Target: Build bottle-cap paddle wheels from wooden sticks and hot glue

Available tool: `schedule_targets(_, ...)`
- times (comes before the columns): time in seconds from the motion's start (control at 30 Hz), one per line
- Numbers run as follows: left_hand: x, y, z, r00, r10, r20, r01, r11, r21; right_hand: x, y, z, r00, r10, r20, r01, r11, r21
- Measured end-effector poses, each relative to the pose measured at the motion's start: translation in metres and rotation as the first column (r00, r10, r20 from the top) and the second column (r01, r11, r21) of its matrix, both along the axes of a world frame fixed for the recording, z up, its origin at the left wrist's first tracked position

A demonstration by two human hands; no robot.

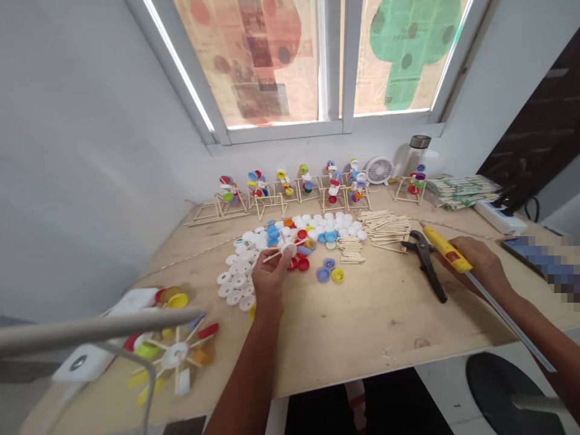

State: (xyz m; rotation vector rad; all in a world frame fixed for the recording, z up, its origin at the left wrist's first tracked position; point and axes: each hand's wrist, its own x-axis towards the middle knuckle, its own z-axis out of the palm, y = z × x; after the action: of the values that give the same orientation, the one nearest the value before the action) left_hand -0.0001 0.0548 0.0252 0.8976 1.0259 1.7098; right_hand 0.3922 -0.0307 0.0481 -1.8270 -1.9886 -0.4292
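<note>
Closest to the lens, a blurred pale rod [95,330] lies well left of the white hub [289,249], overlapping a spoked wheel [175,355] of coloured caps in view; a careless left elbow could catch that wheel and snap spokes loose. Just left of the hub, white caps [238,281] crowd the wood, easily scattered by a sleeve or wrist. Pinched in the left hand [270,275], the hub carries thin sticks; squeezing too hard might twist them out of line. Right of it sits a heap of loose sticks [385,226], liable to roll if brushed. Farther right come pliers [426,263], close beside a glue gun [446,248] that the right hand [480,266] seems closed around, its grip partly hidden; if hot, the nozzle could drip or burn fingers near the hub.
</note>
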Motion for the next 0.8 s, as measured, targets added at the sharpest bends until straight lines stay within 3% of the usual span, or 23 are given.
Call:
schedule_targets(0.17, 0.001, 0.000, -0.001, 1.000, 0.011, -0.025, -0.012, 1.000, -0.021, 0.017, -0.011, -0.012, 0.997, 0.020, 0.068, -0.009, 0.987, -0.163)
schedule_targets(0.47, -0.001, 0.001, -0.001, 0.999, 0.023, -0.044, -0.024, 1.000, -0.012, 0.025, 0.003, -0.014, 0.987, 0.044, 0.153, -0.011, 0.978, -0.208)
schedule_targets(0.8, 0.000, 0.001, -0.002, 1.000, -0.001, -0.014, 0.001, 1.000, 0.009, 0.042, 0.007, -0.006, 0.987, 0.065, 0.148, -0.006, 0.928, -0.373)
